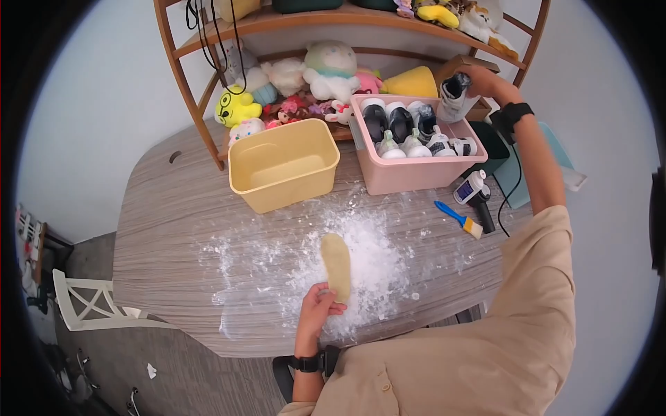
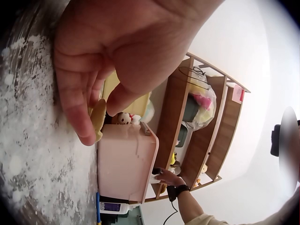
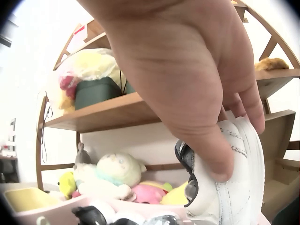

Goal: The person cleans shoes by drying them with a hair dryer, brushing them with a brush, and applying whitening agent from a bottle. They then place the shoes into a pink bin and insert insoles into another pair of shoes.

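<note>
A white shoe (image 1: 454,97) is gripped by the right hand (image 1: 485,80) above the pink bin (image 1: 416,173), while an insole (image 1: 337,265) in front of that bin is pinched by the left hand (image 1: 318,310).

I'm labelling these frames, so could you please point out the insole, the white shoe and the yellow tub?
insole (image 1: 337,265): head view, middle of its upper face.
white shoe (image 3: 229,187): right wrist view, its side panel.
yellow tub (image 1: 300,186): head view, front wall.

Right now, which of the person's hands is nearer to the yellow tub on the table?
Left, as far as the head view shows. The left hand pinches the insole below the yellow tub; the right hand grips a shoe beyond the pink bin.
</note>
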